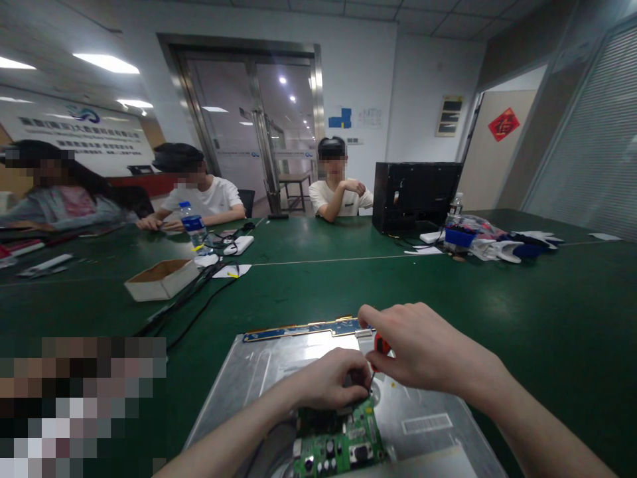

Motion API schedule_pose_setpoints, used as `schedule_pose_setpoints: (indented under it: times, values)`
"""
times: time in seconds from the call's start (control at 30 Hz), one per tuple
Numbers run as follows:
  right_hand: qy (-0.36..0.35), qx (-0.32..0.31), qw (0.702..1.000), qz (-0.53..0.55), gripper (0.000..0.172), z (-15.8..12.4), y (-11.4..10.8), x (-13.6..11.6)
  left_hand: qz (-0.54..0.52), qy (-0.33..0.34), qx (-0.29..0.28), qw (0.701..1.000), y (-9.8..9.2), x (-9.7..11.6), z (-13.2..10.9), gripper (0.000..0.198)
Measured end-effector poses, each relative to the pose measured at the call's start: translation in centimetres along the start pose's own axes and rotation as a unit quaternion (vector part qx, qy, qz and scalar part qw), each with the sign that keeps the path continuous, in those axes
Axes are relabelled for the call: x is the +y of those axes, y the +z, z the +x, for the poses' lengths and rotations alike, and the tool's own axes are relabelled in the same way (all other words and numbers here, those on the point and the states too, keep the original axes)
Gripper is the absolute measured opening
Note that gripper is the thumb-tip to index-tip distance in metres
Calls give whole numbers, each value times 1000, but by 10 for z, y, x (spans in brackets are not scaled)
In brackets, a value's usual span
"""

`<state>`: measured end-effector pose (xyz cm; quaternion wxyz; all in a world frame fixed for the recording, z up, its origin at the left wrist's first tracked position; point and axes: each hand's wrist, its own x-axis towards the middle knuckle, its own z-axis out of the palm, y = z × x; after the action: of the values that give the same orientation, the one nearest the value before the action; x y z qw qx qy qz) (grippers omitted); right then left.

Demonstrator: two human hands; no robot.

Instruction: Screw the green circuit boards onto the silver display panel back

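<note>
A silver metal panel (279,372) lies flat on the green table (522,312) right in front of me, with a thin blue circuit strip (298,330) along its far edge. A green circuit board (343,441) is mounted near its front. My left hand (328,380) is curled, fingers pressed down at the board's top edge. My right hand (423,348) is closed round a small red-and-black screwdriver (381,345), whose tip points down at the board next to my left fingers.
An open cardboard box (162,279), black cables (199,292) and a water bottle (194,229) sit to the left. A black computer case (415,196) and a blue tray with bags (462,236) stand at the back right. Three people sit along the far side.
</note>
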<state>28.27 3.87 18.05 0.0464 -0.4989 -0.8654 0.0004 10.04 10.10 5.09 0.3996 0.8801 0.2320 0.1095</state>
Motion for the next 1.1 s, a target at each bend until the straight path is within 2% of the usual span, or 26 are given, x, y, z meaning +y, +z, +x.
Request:
schedule_pose_setpoints:
  times: [0.13, 0.27, 0.67, 0.8, 1.1]
  values:
    - [-11, 0, 1000, 23, 21, -2, -2, 0, 9, 10, 7, 1000, 0, 0, -1, 16]
    - [13, 0, 1000, -5, 22, 1, -1, 1, 15, 21, 5, 1000, -1, 0, -1, 14]
    - [20, -3, 999, -31, 17, 4, -1, 1, 44, 8, 7, 999, 1, -1, 3, 10]
    - [15, -2, 1000, -16, 14, 3, 0, 2, 48, 6, 4, 999, 2, -3, 3, 10]
    - [-11, -4, 999, 50, 21, 2, 0, 2, 36, 6, 0, 999, 1, -3, 2, 10]
